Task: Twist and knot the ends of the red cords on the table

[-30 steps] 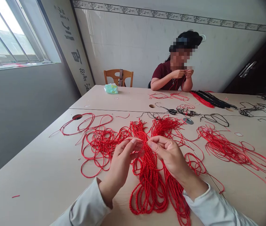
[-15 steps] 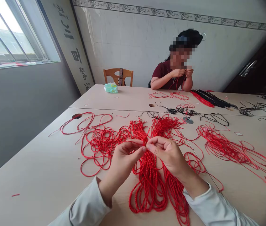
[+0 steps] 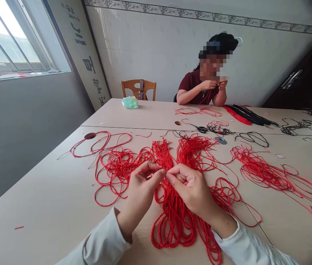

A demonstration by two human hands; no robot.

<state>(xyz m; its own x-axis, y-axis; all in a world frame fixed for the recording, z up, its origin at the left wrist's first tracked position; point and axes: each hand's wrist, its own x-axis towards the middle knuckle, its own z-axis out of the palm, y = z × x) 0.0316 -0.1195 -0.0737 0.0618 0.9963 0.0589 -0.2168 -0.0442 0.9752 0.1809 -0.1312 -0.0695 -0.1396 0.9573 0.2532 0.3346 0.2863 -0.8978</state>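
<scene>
our left hand (image 3: 140, 195) and right hand (image 3: 191, 191) are close together, both pinching a thin red cord (image 3: 164, 170) between them, above a big red bundle (image 3: 172, 221) on the table (image 3: 48, 195). if we pull too hard, the bundle could snag and knot up.

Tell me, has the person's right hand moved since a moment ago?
Yes: the right hand has shifted down the view, toward the person, farther from the round metal disc.

You have two hands (image 3: 140, 195) (image 3: 191, 193), two twisted red cord hanks (image 3: 172, 221) (image 3: 207, 239), two joined benches (image 3: 34, 209), one pair of scissors (image 3: 201, 129), one metal disc (image 3: 221, 140), one green packet (image 3: 130, 102), one wooden chair (image 3: 138, 85) and one co-worker (image 3: 191, 86).
</scene>
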